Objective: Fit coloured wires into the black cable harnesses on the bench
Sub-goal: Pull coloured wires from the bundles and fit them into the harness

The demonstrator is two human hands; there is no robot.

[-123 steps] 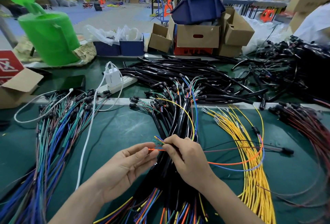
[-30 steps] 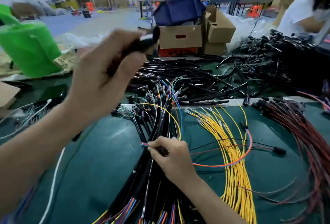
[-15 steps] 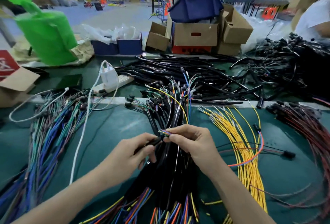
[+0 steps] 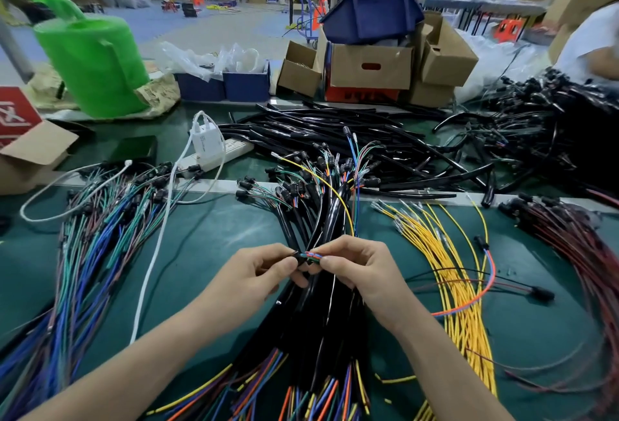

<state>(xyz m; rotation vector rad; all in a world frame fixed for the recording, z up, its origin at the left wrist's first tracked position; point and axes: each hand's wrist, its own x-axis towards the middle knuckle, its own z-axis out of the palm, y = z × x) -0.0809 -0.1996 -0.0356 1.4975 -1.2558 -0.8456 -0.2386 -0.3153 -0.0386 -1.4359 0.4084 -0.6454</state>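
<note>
Several coloured wires (image 4: 311, 255) bridge your two grips at centre. Your left grip (image 4: 258, 273) pinches a black harness end (image 4: 297, 255), and your right grip (image 4: 358, 269) pinches the wires, above the black harness bundle (image 4: 321, 313) on the green desk (image 4: 207, 253). Yellow wires (image 4: 449, 273) lie to the right.

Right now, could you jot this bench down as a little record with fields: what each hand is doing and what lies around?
left hand: pinches a black harness end
right hand: pinches the coloured wires at that end
under the hands: pile of black cable harnesses
right of pile: yellow wires, then dark red wires
left of pile: blue and green wires
surface: green bench mat
behind: green watering can, cardboard boxes
</note>
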